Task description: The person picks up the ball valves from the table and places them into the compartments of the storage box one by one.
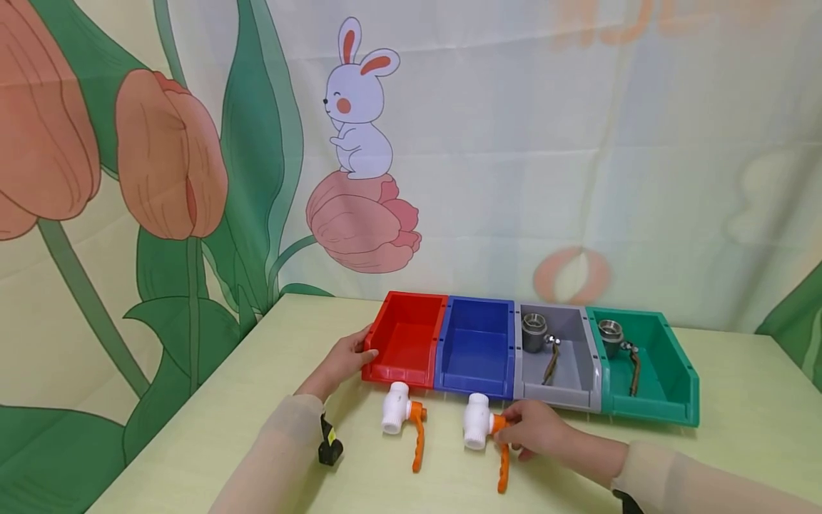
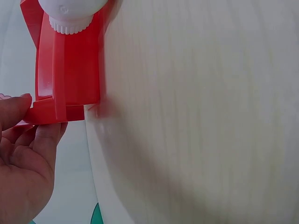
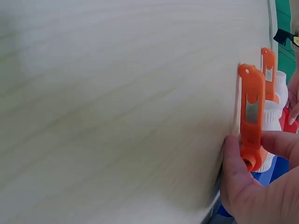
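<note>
My left hand grips the side wall of the red bin at its front left corner. In the left wrist view the thumb lies over the bin's rim and the fingers are on its outer side. Beside the blue bin, my right hand pinches a white plastic ball valve by the base of its orange lever handle. A second white ball valve with an orange handle lies in front of the red bin, touched by neither hand.
A grey bin and a green bin continue the row to the right. Each holds a metal valve, one in the grey and one in the green. A printed cloth hangs behind the table.
</note>
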The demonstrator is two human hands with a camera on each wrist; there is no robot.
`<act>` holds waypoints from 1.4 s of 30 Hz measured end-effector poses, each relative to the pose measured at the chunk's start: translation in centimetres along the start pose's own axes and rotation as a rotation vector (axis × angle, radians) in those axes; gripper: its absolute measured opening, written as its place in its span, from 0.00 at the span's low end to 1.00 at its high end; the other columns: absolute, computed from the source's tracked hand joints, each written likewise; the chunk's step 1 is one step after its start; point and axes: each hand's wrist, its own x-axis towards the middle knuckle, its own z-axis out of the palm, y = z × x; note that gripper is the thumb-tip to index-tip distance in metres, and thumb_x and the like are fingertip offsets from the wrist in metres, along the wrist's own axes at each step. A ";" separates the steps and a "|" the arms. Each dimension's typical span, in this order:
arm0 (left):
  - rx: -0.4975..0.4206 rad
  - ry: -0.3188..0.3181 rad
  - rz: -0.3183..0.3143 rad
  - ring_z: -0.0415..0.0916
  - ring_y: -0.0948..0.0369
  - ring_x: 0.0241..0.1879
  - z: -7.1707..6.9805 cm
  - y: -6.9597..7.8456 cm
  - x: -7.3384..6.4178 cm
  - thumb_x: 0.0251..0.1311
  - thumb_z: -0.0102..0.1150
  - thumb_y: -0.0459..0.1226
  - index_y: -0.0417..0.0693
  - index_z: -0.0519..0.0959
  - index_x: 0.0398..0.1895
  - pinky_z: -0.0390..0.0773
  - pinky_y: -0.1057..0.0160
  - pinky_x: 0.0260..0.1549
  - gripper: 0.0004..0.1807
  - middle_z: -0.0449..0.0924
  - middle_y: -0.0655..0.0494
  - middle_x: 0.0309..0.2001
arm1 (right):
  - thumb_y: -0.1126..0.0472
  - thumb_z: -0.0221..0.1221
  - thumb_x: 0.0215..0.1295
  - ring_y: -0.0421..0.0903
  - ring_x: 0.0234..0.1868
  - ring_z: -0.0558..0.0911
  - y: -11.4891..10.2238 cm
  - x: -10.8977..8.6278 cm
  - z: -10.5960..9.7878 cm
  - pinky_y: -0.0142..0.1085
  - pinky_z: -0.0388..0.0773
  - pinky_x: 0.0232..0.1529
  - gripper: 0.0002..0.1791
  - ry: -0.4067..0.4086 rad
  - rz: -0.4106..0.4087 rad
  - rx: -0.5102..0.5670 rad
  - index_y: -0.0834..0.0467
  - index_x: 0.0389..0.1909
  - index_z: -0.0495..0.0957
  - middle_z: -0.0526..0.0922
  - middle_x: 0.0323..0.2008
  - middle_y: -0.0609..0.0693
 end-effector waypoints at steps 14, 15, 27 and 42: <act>0.004 0.007 -0.007 0.69 0.43 0.69 0.0 0.1 -0.1 0.74 0.54 0.34 0.50 0.56 0.81 0.76 0.47 0.68 0.35 0.67 0.41 0.75 | 0.75 0.61 0.59 0.41 0.23 0.82 0.0 0.1 0.7 0.38 0.89 0.31 0.18 -0.095 0.035 0.281 0.74 0.49 0.70 0.82 0.32 0.57; 0.001 0.007 -0.010 0.70 0.43 0.69 0.0 0.1 -0.1 0.74 0.54 0.34 0.50 0.56 0.81 0.76 0.47 0.68 0.35 0.67 0.41 0.75 | 0.75 0.61 0.59 0.41 0.24 0.82 0.0 0.0 0.8 0.37 0.88 0.30 0.19 -0.100 0.034 0.282 0.75 0.51 0.70 0.83 0.32 0.57; 0.013 0.006 -0.013 0.67 0.41 0.71 0.1 0.1 0.1 0.74 0.53 0.33 0.48 0.55 0.81 0.75 0.44 0.70 0.35 0.66 0.39 0.75 | 0.77 0.58 0.63 0.41 0.25 0.83 -0.6 -0.5 0.5 0.40 0.90 0.33 0.15 -0.143 0.026 0.241 0.77 0.50 0.76 0.84 0.32 0.57; 0.007 0.002 -0.007 0.68 0.42 0.70 0.0 0.2 -0.1 0.74 0.53 0.34 0.50 0.55 0.81 0.76 0.46 0.69 0.35 0.66 0.40 0.75 | 0.76 0.58 0.65 0.45 0.29 0.88 -2.1 -1.2 -0.6 0.42 0.91 0.39 0.19 -0.199 0.037 0.195 0.78 0.56 0.75 0.86 0.36 0.61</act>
